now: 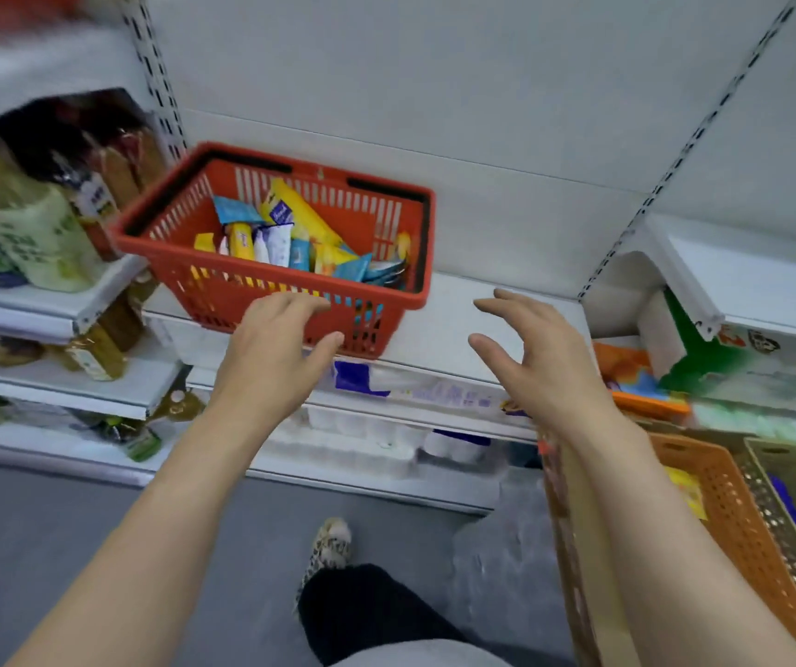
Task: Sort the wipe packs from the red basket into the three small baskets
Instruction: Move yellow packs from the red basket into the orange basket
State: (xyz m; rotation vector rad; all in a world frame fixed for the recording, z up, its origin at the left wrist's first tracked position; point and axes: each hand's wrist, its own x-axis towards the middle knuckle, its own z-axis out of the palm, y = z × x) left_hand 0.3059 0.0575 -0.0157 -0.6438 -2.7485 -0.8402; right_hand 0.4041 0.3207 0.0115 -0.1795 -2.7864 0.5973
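Open shelf right of the red basket (pixel 222 281)

The white shelf (pixel 453 324) lies bare between the basket and the right upright (pixel 627 243), with open air above. Bottles (pixel 40 233) crowd the basket's left; small baskets (pixel 732 512) stand low on the right.

A shop aisle: white metal shelving (pixel 434 324) on slotted uprights (pixel 155 74) carries bottled goods (pixel 35 233) at left and packaged stock (pixel 434 392) on lower tiers, while a red shopping basket (pixel 222 286) sits on one shelf above a grey floor (pixel 49 522).
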